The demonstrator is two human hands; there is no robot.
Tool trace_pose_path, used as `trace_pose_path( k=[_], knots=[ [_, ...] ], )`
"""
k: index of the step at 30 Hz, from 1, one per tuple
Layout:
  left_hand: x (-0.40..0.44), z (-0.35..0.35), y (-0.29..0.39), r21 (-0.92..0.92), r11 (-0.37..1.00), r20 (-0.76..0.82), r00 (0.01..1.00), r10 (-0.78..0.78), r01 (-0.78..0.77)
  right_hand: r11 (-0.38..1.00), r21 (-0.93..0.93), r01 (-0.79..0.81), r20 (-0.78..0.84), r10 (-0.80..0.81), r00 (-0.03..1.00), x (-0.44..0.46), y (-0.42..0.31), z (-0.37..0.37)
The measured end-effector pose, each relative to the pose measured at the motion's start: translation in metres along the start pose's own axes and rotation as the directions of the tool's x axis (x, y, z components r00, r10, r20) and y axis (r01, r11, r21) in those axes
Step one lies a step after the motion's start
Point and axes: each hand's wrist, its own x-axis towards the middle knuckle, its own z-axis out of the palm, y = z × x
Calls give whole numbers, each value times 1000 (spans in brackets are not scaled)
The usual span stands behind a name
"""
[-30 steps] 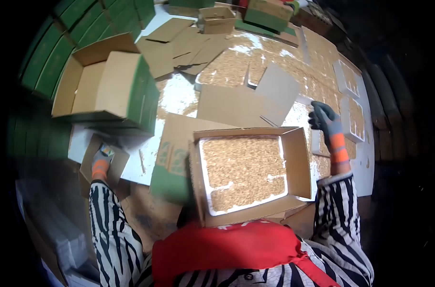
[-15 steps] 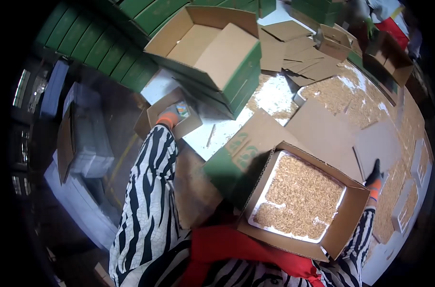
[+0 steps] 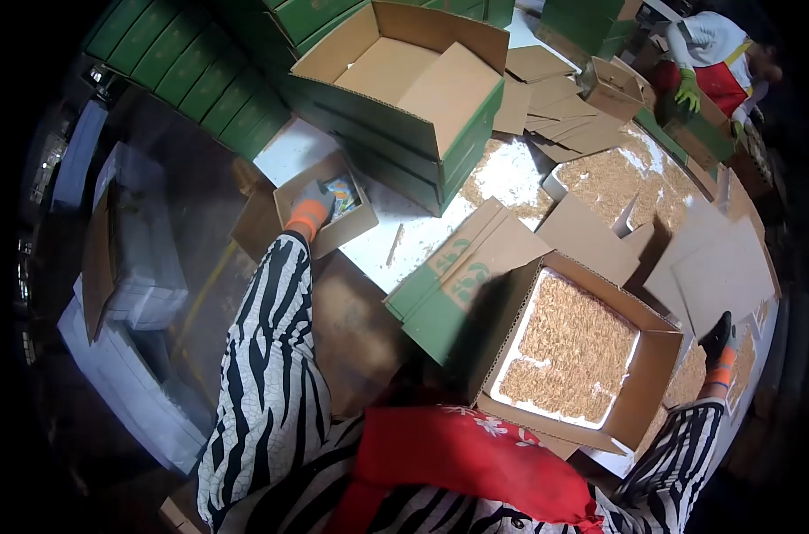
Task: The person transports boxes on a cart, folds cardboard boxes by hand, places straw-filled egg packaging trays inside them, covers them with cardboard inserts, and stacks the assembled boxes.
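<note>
Head view: right hand pinches cardboard sheet at edge; left hand, grip unclear, inside carton.

Rough flakes and dull cardboard
The box at lower right and the sheet at far right were matt cardboard; the striped sleeves looked like cloth, the bundle at left like shiny plastic.
</note>
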Motion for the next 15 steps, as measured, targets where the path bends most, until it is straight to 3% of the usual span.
trace_pose_path(
  k=[1, 2, 5, 8, 11, 12, 13, 15],
  knots=[
    [-8, -3, 7, 71, 997, -7, 1000, 30, -29, 956, 241, -167, 47, 160, 986, 1, -9, 2],
    [-24, -8, 20, 142, 988, -13, 998, 57, -54, 828, 458, -322, 93, 316, 944, 3, -18, 4],
    [-18, -6, 21, 246, 959, 73, 989, 127, -141, 820, 555, -139, 133, 78, 988, 2, -8, 0],
    [4, 6, 9, 347, 902, 156, 964, 216, -258, 700, 696, -159, 151, 73, 986, -23, -59, -2],
    [-2, -15, 16, 345, 899, 179, 959, 219, -269, 880, 422, -218, 9, 237, 971, -64, -118, -13],
    [-1, -20, 11, 291, 926, 131, 968, 212, -242, 951, 308, -1, -7, 3, 1000, -56, -100, -21],
    [34, 7, -20, 238, 949, 37, 978, 206, -209, 971, 229, 70, -64, -56, 996, -64, -110, -21],
    [8, -25, -15, 153, 962, 43, 974, 222, -226, 935, 341, 96, -148, -48, 988, -79, -124, -19]
  ],
)
